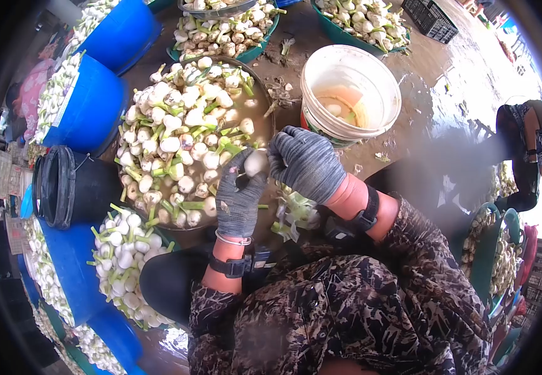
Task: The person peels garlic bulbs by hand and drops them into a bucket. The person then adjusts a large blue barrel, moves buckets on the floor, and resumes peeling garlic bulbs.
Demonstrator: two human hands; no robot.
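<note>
My left hand (pixel 238 203), in a grey knit glove, holds a pale garlic bulb (pixel 256 162) between thumb and fingers, green stem pointing left. Close against the bulb's right side is my right hand (pixel 308 164), gloved alike, fingers curled into a fist; whatever it may grip is hidden. Both hands are over the near right edge of a wide round basin (pixel 271 87) of murky water heaped with garlic bulbs (pixel 171 144). Torn pale peelings and green scraps (pixel 296 212) lie below my right hand.
Beyond my right hand stands a white bucket (pixel 324 119) with some pale pieces inside. Blue tubs (pixel 99 112) of garlic and a black bucket (pixel 92 187) line the left. Cleaner bulbs (pixel 127 262) pile near my knee. A black crate (pixel 430 20) is far back; another person (pixel 524 147) is right.
</note>
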